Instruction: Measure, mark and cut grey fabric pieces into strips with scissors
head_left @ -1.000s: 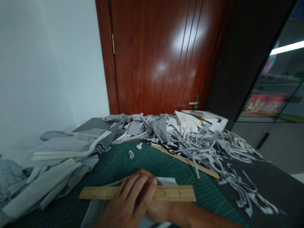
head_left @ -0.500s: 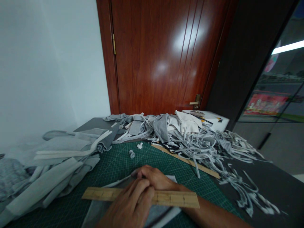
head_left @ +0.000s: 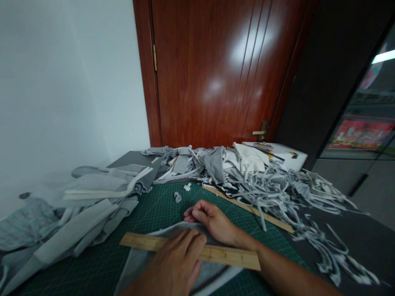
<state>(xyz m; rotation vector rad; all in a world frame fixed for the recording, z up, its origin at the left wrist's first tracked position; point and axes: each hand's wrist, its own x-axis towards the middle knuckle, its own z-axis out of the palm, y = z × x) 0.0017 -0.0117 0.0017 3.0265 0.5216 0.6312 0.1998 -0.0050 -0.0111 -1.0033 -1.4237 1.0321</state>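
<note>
Wooden ruler (head_left: pixel 228 255), one piece, lies across one grey cloth (head_left: pixel 137 263) on one green mat (head_left: pixel 160 205), your left hand (head_left: pixel 182 255) resting on it, your right hand (head_left: pixel 212 222) curled beyond; whether either clamps something, I cannot tell.

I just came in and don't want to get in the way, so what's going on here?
A person's left hand rests on a wooden ruler laid across grey cloth on a green cutting mat. The right hand is just beyond the ruler, near the cloth's far edge, fingers curled; whether it holds anything is hard to tell. Heaped fabric strips lie beyond to the right, and more fabric pieces lie on the left.
</note>
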